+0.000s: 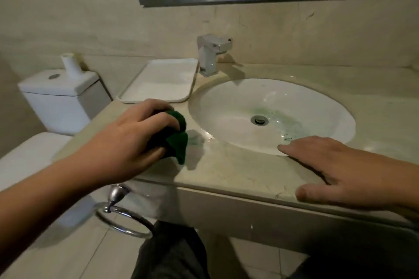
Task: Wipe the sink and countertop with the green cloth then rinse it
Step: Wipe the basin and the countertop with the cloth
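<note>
Here, right of a white toilet tank (59, 97), the left hand (133, 140) curls its fingers (156, 106) round the bunched green cloth (179, 142) on the beige countertop (238, 172) just left of the sink (226, 102), the cloth's long axis running far-to-near, its loose corner pointing toward the counter's front edge. A white tray (158, 81) lies behind the hand, a chrome faucet (212, 54) beside it, and the sink holds a greenish smear (288, 122) around its drain (259, 119). The right hand (344, 170) lies flat, fingers straight, at the sink's near rim.
</note>
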`<action>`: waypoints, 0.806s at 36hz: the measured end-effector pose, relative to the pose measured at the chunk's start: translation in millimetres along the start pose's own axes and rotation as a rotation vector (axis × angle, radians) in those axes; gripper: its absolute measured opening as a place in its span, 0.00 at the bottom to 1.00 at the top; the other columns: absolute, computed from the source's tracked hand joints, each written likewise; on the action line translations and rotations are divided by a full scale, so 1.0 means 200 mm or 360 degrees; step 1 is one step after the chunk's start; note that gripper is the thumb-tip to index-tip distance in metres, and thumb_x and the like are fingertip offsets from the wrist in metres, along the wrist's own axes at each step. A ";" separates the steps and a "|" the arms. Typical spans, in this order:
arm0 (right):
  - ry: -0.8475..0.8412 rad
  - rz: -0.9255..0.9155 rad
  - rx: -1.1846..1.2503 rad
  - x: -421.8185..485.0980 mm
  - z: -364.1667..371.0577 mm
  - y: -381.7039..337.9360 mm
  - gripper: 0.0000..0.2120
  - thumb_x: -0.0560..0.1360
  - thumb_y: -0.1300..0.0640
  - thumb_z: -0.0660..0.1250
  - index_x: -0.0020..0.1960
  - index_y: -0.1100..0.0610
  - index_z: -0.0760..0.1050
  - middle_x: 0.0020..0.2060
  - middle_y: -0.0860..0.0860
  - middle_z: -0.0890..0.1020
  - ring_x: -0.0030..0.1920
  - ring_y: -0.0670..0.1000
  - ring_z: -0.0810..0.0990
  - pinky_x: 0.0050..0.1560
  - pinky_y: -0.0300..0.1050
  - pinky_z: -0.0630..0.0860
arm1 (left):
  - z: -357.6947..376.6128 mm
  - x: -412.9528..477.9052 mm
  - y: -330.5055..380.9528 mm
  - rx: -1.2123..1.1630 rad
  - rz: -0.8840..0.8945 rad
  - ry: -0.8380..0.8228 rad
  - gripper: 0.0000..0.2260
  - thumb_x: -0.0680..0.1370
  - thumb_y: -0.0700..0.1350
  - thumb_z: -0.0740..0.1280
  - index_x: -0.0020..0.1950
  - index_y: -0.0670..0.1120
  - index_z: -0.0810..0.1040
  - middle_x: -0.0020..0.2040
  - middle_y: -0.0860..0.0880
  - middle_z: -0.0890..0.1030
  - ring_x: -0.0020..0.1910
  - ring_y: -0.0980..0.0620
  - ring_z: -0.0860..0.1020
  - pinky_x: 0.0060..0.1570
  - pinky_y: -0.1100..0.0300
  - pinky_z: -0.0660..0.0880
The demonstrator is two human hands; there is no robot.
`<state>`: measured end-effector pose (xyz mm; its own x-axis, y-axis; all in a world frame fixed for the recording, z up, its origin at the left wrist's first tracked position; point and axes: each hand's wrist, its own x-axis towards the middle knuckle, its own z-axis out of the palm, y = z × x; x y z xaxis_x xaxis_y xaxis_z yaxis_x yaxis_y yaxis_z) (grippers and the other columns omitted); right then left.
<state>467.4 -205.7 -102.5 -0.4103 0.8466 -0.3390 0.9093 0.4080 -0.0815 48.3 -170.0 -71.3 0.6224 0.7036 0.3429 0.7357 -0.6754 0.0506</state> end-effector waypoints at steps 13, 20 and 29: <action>-0.0049 0.0058 -0.0135 0.10 0.05 -0.12 0.51 0.59 0.10 0.41 0.71 0.29 0.20 0.80 0.37 0.51 0.76 0.41 0.57 0.78 0.44 0.55 | 0.26 -0.20 -0.01 0.0106 -0.0740 -0.0607 0.45 0.67 0.78 0.25 0.78 0.56 0.22 0.84 0.42 0.31 0.84 0.43 0.34 0.79 0.54 0.35; 0.0008 0.0019 -0.0272 0.11 0.04 -0.13 0.49 0.62 0.12 0.40 0.71 0.31 0.20 0.80 0.35 0.51 0.77 0.39 0.56 0.77 0.39 0.54 | 0.38 0.28 0.19 -0.0117 -0.0474 -0.0618 0.33 0.86 0.61 0.52 0.86 0.49 0.44 0.86 0.39 0.46 0.85 0.40 0.45 0.83 0.48 0.46; 0.0023 0.0044 -0.0170 0.09 0.03 -0.13 0.53 0.62 0.11 0.45 0.76 0.33 0.28 0.80 0.35 0.52 0.77 0.39 0.55 0.77 0.37 0.51 | 0.26 0.45 0.16 -0.0450 -0.0503 0.0079 0.15 0.87 0.48 0.60 0.73 0.48 0.73 0.67 0.47 0.78 0.61 0.51 0.77 0.62 0.54 0.74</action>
<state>436.9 -202.7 -113.0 -0.3869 0.8625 -0.3263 0.9080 0.4179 0.0280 141.1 -116.2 -86.8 0.3591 0.8789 0.3138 0.7817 -0.4670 0.4134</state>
